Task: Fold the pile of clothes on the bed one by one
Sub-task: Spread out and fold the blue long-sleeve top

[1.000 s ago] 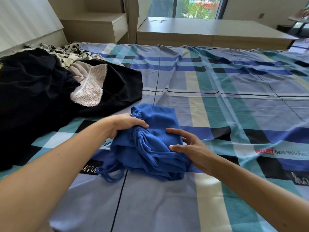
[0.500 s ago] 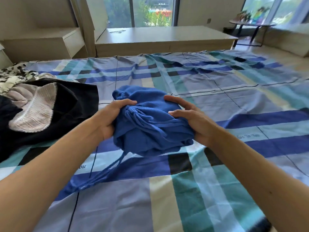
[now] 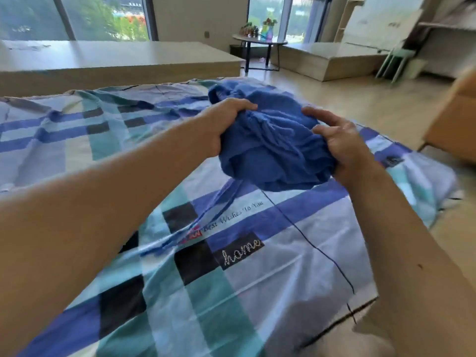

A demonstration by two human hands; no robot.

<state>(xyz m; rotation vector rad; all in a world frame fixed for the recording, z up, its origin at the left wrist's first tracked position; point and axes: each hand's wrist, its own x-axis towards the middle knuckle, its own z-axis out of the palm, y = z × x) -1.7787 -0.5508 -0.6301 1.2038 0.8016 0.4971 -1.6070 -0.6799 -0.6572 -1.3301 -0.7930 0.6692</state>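
Observation:
A folded blue garment [image 3: 270, 150] with a drawstring is held in the air above the bed [image 3: 257, 292], near its right side. My left hand [image 3: 221, 124] grips its left side, thumb on top. My right hand [image 3: 342, 143] grips its right side with curled fingers. A loose blue drawstring [image 3: 206, 217] hangs down from the bundle and trails on the checked sheet. The pile of other clothes is out of view.
The bed's right edge [image 3: 438, 191] drops to a wooden floor [image 3: 360, 99]. A low wooden platform [image 3: 116, 57] runs behind the bed. A small round table [image 3: 260, 43] with flowers stands by the window. A brown box edge [image 3: 456, 119] shows at the right.
Both hands have lifted the blue garment off the sheet and carried it to the right. The view has swung right, so the dark pile of clothes has left the frame.

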